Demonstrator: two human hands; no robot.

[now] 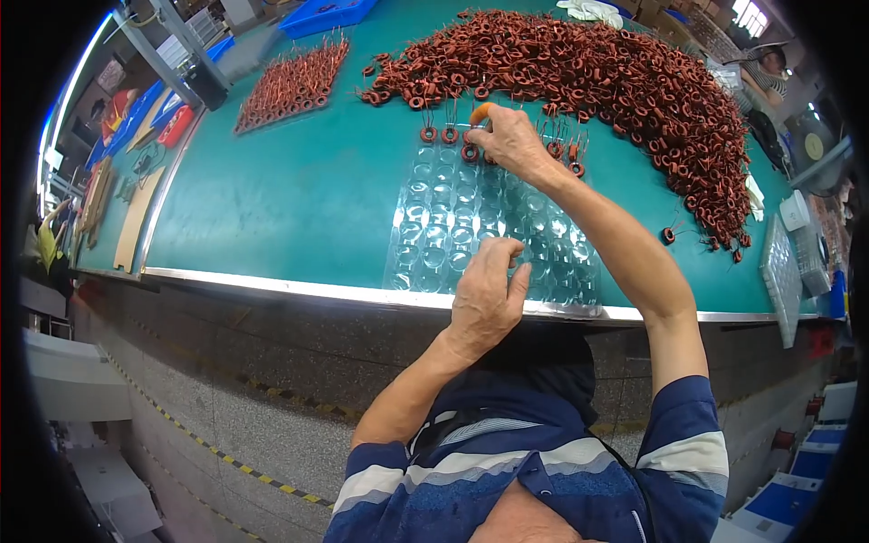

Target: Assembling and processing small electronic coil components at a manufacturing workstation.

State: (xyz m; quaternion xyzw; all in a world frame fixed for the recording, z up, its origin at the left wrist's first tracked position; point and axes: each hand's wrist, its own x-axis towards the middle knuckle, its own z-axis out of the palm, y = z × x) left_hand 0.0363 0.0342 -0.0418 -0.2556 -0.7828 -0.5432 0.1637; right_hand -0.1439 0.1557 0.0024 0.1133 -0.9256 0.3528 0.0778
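A clear plastic tray [453,226] with many round pockets lies on the green table near its front edge. My left hand [487,294] rests on the tray's near edge, fingers curled and holding nothing I can see. My right hand [511,140] reaches to the tray's far row, wears an orange finger cot, and pinches a copper coil [470,152] at a pocket. A few coils [439,134] with upright wire leads sit in the far row. A large heap of copper coils [597,72] spreads behind the tray.
A smaller batch of coils [294,83] lies far left on the table. A blue bin [326,14] stands at the back. More clear trays [780,271] are stacked at the right. A stray coil [669,235] sits right of my forearm. Another person [769,68] works far right.
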